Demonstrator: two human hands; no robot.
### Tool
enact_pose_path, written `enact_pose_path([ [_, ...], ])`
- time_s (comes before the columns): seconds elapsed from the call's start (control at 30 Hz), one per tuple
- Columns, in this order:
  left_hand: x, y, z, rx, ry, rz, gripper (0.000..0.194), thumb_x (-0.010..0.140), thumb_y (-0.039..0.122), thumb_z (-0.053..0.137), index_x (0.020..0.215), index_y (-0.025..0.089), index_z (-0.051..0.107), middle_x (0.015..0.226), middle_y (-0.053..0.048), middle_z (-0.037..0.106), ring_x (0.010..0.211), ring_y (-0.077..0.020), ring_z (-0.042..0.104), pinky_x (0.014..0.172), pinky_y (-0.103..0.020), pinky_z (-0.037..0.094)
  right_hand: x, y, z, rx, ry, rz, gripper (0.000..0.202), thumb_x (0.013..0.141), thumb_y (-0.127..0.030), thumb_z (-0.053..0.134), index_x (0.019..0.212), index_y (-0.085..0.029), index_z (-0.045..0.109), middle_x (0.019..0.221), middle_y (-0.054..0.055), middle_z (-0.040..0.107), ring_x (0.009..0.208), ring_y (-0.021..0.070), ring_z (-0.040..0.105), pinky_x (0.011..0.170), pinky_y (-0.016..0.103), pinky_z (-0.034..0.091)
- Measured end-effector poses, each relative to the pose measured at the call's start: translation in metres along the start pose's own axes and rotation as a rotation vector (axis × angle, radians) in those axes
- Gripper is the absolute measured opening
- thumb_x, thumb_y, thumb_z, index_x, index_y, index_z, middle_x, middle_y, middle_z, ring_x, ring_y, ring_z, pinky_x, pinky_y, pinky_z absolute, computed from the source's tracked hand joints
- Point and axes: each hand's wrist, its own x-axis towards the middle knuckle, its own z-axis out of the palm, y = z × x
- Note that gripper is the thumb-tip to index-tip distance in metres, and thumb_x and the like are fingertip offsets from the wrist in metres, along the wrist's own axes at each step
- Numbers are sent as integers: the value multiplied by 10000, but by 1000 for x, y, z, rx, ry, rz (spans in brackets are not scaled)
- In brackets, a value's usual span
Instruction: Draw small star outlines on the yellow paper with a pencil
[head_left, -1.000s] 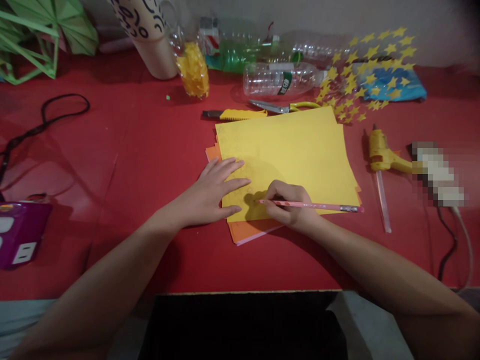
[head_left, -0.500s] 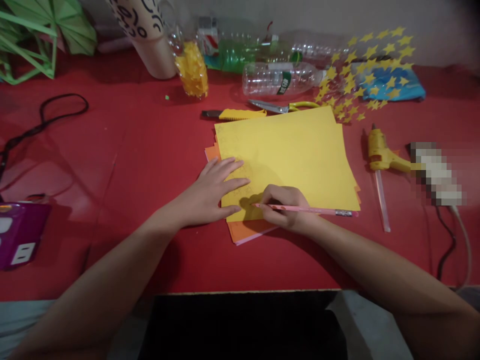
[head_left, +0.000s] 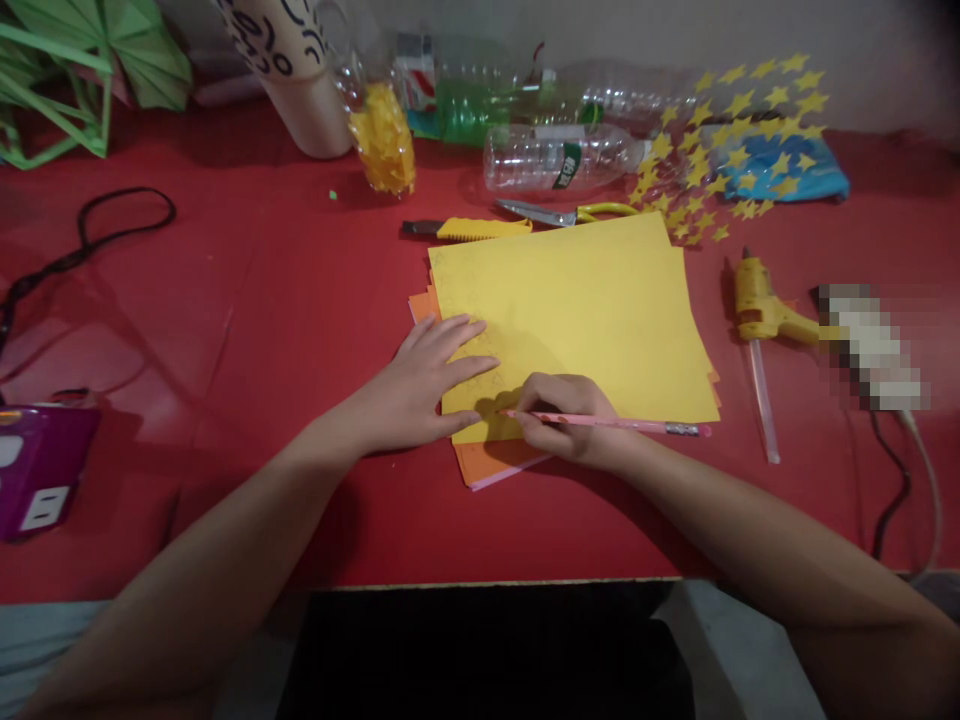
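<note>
A yellow sheet (head_left: 577,310) lies on a stack of paper whose orange sheets (head_left: 491,463) stick out at the lower left. Faint pencil marks run down its left side. My left hand (head_left: 427,385) lies flat with fingers spread over the sheet's left edge. Closed round a pink pencil (head_left: 634,422), my right hand (head_left: 566,418) rests on the sheet's lower part. The pencil's tip is at the paper, just right of my left thumb, and its eraser end points right.
Behind the paper lie a yellow cutter (head_left: 484,229), scissors (head_left: 544,213) and plastic bottles (head_left: 525,165). Yellow stars (head_left: 739,103) are at the back right. A glue gun (head_left: 757,300) lies to the right, a purple box (head_left: 45,465) at the left, a tumbler (head_left: 311,110) behind.
The pencil in my right hand has shifted slightly left, and its eraser end is a little farther left. My left hand stays in place.
</note>
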Motion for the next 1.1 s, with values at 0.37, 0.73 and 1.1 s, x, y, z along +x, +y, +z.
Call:
enact_pose_path([
  [0.37, 0, 0, -1, 9, -3, 3, 497, 913, 407, 601, 1371, 223, 539, 1590, -142, 287, 1489, -344, 201, 1201, -623, 130, 1, -2, -5, 109, -17, 113, 116, 791, -201, 516, 684, -211, 473, 569, -63, 456, 498, 61, 373, 485, 233, 300],
  [0.73, 1, 0, -1, 14, -10, -2, 495, 912, 412, 593, 1371, 234, 539, 1595, -130, 282, 1494, -336, 193, 1204, -614, 131, 3, -2, -3, 209, 72, 209, 125, 800, -231, 564, 690, -209, 510, 578, -47, 522, 485, 78, 437, 465, 224, 330],
  [1.1, 1, 1, -3, -44, 91, 47, 433, 937, 398, 532, 1320, 198, 563, 1418, -108, 549, 1345, -283, 457, 1190, -586, 198, 10, 17, -17, -229, 278, -17, 206, 949, -237, 473, 1046, -221, 654, 1083, 79, 734, 1090, 231, 656, 950, 421, 515],
])
